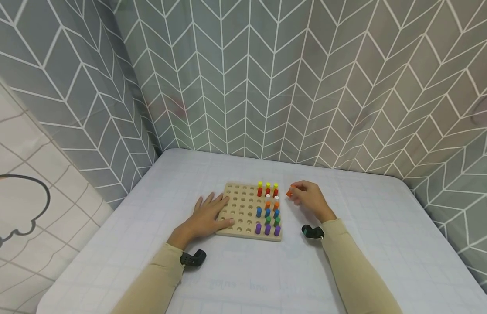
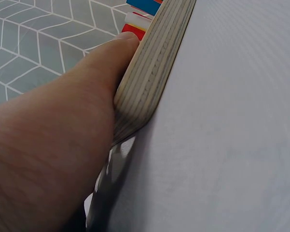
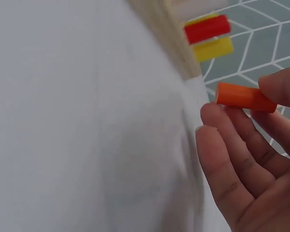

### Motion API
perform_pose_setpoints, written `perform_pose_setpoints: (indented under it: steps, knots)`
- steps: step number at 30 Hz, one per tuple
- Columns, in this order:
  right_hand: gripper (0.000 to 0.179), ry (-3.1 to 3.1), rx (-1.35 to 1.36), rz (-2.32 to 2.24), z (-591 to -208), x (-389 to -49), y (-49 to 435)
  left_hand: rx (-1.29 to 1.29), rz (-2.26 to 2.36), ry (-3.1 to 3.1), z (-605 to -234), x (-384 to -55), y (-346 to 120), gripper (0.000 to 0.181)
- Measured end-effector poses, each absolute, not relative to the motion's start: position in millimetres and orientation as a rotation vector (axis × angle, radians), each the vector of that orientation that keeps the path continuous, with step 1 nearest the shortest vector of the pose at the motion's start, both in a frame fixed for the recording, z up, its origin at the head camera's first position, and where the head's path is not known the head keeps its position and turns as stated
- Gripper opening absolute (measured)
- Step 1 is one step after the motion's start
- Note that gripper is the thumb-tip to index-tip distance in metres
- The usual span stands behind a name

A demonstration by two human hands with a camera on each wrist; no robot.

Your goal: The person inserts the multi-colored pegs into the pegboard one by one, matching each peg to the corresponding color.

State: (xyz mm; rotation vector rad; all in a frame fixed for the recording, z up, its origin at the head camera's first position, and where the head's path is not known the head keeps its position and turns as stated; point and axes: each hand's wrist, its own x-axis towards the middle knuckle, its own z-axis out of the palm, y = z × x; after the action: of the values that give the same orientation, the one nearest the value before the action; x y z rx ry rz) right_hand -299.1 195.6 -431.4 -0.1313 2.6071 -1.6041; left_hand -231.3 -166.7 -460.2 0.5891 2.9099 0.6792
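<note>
My right hand [image 1: 311, 199] pinches an orange peg [image 3: 243, 97] between thumb and finger, just off the right side of a wooden pegboard [image 1: 243, 234]. The other fingers of that hand spread loosely below the peg in the right wrist view. On the left, my left hand [image 1: 206, 218] rests with fingers spread at the board's left edge, its thumb lying over the near left part. Pegs stand in the board's right columns: yellow pegs [image 1: 268, 186] at the far side, then red, white, orange pegs [image 1: 276, 205], blue pegs [image 1: 259, 212], green, and purple pegs [image 1: 267, 230] nearest me.
The board lies flat on a table with a white cloth [image 1: 243, 270]. Behind the table hangs a grey curtain [image 1: 259, 87] with a white chevron pattern. A white patterned sheet [image 1: 23, 209] hangs at the left. Each wrist wears a black band.
</note>
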Motion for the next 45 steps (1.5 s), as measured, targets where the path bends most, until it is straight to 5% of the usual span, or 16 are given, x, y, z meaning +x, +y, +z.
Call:
perform_pose_setpoints:
  steps: [9, 45]
  knots:
    - [0.048, 2.424, -0.281, -1.798, -417.8, -296.8, 181.8, 0.576, 0.695, 2.920, -460.4, -228.8, -170.4, 0.092]
    - [0.034, 2.362, -0.778, -1.374, -389.2, -288.5, 137.1, 0.573, 0.665, 2.921, -461.8, -229.6, -167.5, 0.093]
